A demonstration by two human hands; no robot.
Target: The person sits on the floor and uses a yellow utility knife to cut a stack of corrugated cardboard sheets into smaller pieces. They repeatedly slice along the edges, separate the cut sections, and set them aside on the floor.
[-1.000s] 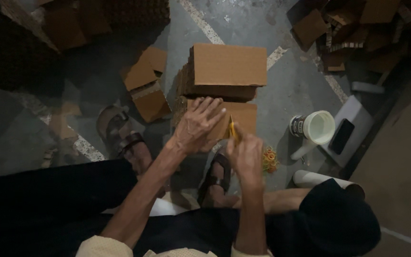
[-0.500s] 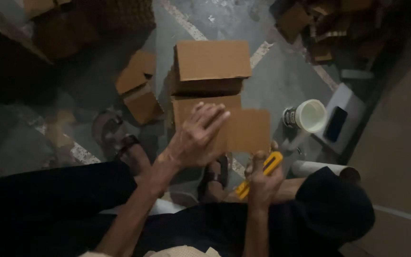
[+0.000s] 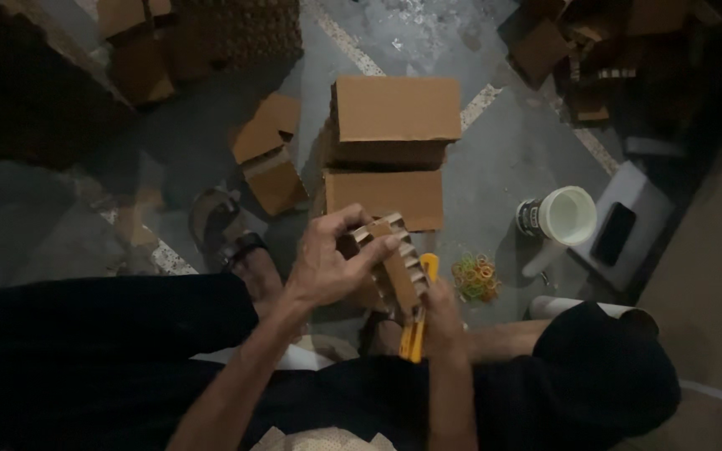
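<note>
My left hand (image 3: 332,263) grips a small stack of folded brown cardboard pieces (image 3: 396,266), held on edge above my lap. My right hand (image 3: 443,313) is closed around a yellow utility knife (image 3: 418,321), right beside the lower end of the cardboard. Ahead of my hands, two stacks of flat brown cardboard (image 3: 390,125) lie on the grey floor.
A white plastic cup (image 3: 563,215) and a dark phone (image 3: 615,234) on a grey block sit at the right. Coloured rubber bands (image 3: 475,277) lie on the floor nearby. Loose cardboard pieces (image 3: 267,150) and a sandalled foot (image 3: 227,234) are at the left; more boxes behind.
My left hand lifted a bunch of cardboard off the near stack and turned it on edge. The right hand with the knife moved up against it.
</note>
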